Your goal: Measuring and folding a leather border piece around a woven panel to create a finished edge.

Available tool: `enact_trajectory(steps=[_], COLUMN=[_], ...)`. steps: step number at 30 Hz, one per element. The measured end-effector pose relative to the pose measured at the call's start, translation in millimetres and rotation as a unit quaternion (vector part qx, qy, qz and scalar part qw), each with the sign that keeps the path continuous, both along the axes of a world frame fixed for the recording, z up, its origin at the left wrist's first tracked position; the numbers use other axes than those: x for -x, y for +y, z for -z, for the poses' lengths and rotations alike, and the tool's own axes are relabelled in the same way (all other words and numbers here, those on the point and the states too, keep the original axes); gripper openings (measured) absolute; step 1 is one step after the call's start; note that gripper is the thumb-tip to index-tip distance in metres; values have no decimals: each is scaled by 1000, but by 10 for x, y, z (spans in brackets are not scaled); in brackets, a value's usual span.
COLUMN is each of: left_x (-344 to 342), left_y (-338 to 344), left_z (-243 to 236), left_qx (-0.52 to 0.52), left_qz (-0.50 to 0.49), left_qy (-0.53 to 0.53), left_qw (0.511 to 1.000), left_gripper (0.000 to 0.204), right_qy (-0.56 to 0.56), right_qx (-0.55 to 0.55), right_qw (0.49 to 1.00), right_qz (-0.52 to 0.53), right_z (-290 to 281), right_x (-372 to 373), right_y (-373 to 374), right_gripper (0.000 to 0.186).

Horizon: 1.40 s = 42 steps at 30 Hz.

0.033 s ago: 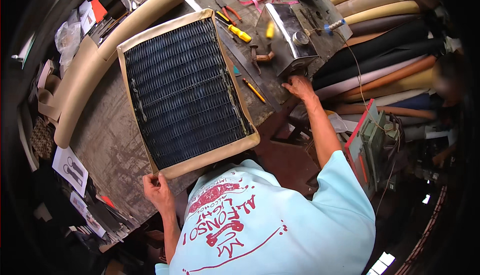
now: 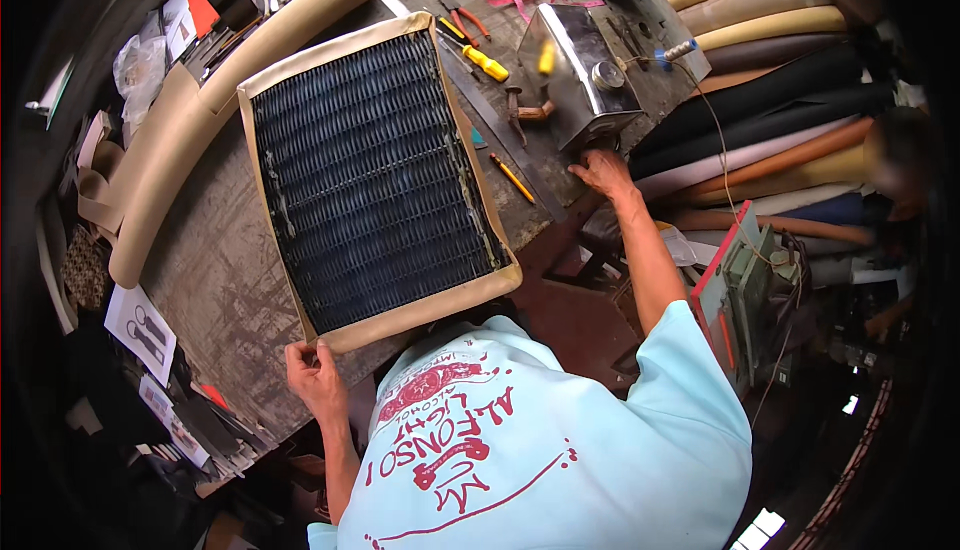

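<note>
Woven panel [image 2: 370,180], dark with a tan border [image 2: 425,312], lies aslant mid-frame on the worktop [image 2: 215,250]. Left hand [image 2: 320,378] at its lower-left corner, thumb and fingers pinching the border. Right hand [image 2: 605,172] at the near end of a metal can [image 2: 577,70], upper right of centre; fingers partly hidden under its lower edge, cannot tell whether they grip or only touch.

Risks, my judgement. The panel's near side seems to reach past the worktop's edge; a hard pull at the left corner could tip or drag it toward the body. The can stands by the worktop's right-hand edge; a bump from below could topple it. If there is liquid inside, a spill could run toward the panel; contents not visible. Thread from the spool [image 2: 680,50] trails down the right of the frame, could snag the right forearm. Hammer [image 2: 518,115] sits just beside the can, could be knocked in a sideways sweep.

Edges and room. Panel's right side is hemmed in by the steel ruler [image 2: 485,115], pencil [image 2: 513,178] and yellow-handled screwdriver [image 2: 487,64]. Tan roll [image 2: 260,60] curves past its upper-left corner. Best room: the bare, scuffed stretch left of the panel. Below the right forearm the worktop ends and the floor area is crowded.
</note>
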<state>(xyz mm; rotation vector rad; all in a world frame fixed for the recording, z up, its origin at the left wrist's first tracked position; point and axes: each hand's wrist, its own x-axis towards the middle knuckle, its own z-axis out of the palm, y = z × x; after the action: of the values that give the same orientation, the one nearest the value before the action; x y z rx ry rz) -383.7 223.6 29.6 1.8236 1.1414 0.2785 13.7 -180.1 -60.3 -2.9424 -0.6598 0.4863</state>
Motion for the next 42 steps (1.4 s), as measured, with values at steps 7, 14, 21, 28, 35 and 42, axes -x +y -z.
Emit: enact_trajectory(steps=[7,14,21,28,35,42], left_x=[-8,-10,81,-10,45,22], left_y=[116,293,318,401,538,680], left_z=[-68,-177,-234,-268,-171,-107], left_qx=[3,-24,-54,-8,59,76], left_qz=[69,183,202,230,229,274], left_qy=[-31,-13,-5,-32,-21,-47], left_qw=[997,983,978,973,971,958], left_gripper=[12,8,8,12,13,17], right_qy=[-76,-117,-12,283,214,126], right_qx=[-42,-61,-243,-538,-518,-488], right_qw=[996,991,969,788,823,863], right_qz=[15,-2,46,93,-92,-27], right_z=[-189,-160,-718,-1596,-1199,-1004], right_x=[251,376,807,2641,3273,3602], right_y=[38,-16,455,1653,2695,2929], right_gripper=[28,21,16,21,58,63])
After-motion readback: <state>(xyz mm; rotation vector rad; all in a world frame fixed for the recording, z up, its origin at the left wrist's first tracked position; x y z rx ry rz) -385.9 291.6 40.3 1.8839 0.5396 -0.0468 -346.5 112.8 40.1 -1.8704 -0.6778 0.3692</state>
